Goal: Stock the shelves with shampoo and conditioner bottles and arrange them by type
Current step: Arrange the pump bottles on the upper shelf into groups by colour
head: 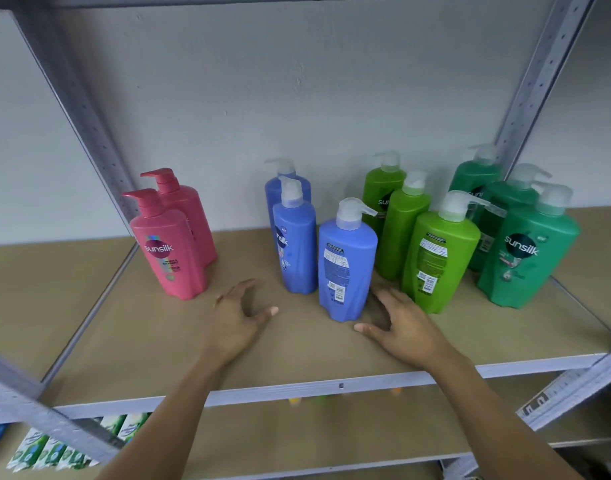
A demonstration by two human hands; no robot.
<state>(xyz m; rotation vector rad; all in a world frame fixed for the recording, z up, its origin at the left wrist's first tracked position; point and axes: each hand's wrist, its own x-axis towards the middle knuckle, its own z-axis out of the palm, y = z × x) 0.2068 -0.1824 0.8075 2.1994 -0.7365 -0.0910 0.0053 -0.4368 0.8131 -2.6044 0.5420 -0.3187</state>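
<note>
1. Bottles (295,244) stand upright on the shelf (158,341), grouped by colour from left to right: two pink bottles (169,251), three blue bottles (286,192), three light green bottles (402,230) and three dark green bottles (529,251). Each group runs back toward the wall (297,98).
2. All have pump tops, pink on the pink ones and whitish on the rest. The front blue bottle (345,268) and the front light green bottle (439,261) show their back labels. The front pink and front dark green ones show a "sunsilk" logo.
3. The left hand (238,323) and right hand (404,323) hover low on either side of the front blue bottle, fingers spread and holding nothing. The left is apart from it. The right's fingertips are just beside its base, and I cannot tell if they touch.
4. Grey perforated uprights (532,91) frame the shelf. Green-and-white packs (55,448) lie on the lower shelf (297,431), at the left.
</note>
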